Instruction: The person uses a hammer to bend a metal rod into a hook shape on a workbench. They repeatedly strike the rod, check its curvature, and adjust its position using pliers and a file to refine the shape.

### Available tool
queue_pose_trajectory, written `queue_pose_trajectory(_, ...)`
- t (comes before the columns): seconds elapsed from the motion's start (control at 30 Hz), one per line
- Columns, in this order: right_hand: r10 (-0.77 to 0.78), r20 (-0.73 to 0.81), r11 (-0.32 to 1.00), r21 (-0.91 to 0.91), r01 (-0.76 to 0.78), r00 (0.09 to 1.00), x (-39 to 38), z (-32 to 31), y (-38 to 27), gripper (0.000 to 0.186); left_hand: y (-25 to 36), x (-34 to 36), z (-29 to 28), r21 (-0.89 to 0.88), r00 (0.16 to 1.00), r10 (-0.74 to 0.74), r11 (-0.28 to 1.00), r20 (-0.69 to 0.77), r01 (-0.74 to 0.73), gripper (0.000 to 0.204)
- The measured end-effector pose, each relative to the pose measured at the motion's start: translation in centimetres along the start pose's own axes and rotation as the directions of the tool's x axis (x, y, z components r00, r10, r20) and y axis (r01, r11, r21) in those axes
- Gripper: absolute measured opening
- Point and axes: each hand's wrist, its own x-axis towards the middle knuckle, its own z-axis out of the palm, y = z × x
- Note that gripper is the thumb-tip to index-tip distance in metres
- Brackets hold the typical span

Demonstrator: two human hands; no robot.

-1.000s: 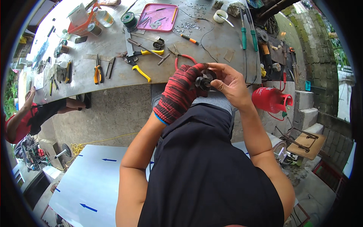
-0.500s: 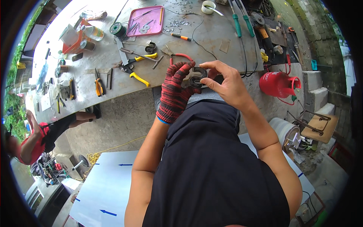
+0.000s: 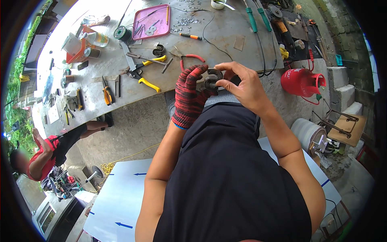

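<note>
Just past the near edge of the metal table (image 3: 219, 42), a dark curved, S-shaped metal piece (image 3: 212, 79) is held between both hands. My left hand (image 3: 189, 97), in a red-and-black striped knit glove, has its fingers closed on the left side of the piece. The bare fingers and thumb of my right hand (image 3: 246, 86) pinch its right side. Beyond the hands lie red-handled pliers (image 3: 192, 56). To their left are yellow-handled cutters (image 3: 148, 84), a T-shaped metal bar (image 3: 167, 65) and another dark curled metal piece (image 3: 159, 51).
A pink tray (image 3: 159, 18) with small metal parts sits farther back, near an orange-handled screwdriver (image 3: 190, 36). Two green-handled tools (image 3: 250, 20) trail black cables at right. A red gas cylinder (image 3: 298, 82) stands beyond the table's right end. Another person (image 3: 40, 161) is at the left.
Both hands keep hold of the dark metal piece, which has turned slightly. The whole view has shifted a little, and the person at left appears farther into view.
</note>
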Motion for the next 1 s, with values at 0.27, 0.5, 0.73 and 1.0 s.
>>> queue_pose_trajectory(0.27, 0.182, 0.094, 0.906, 0.372, -0.204, 0.979, 0.3, -0.2, 1.5, 0.031, 1.2, 0.2, -0.7, 0.087, 0.979, 0.205, 0.975, 0.011, -0.205, 0.072)
queue_pose_trajectory(0.5, 0.245, 0.176, 0.922, 0.263, -0.285, 0.953, 0.7, -0.9, 0.5, 0.027, 0.6, 0.3, -0.3, 0.067, 0.978, 0.205, 0.976, 0.032, -0.207, 0.071)
queue_pose_trajectory(0.73, 0.403, 0.168, 0.823, 0.363, -0.437, 0.900, 2.5, 1.9, 8.9, 0.032, -4.7, -0.4, 3.6, 0.061, 0.994, -0.035, 0.998, 0.108, 0.029, 0.080)
queue_pose_trajectory(1.0, 0.546, 0.121, 0.818, 0.136, -0.559, 0.829, 5.1, 4.6, 14.8, 0.036, -10.6, -0.5, 6.3, 0.413, 0.958, -0.106, 0.910, 0.266, -0.014, 0.072)
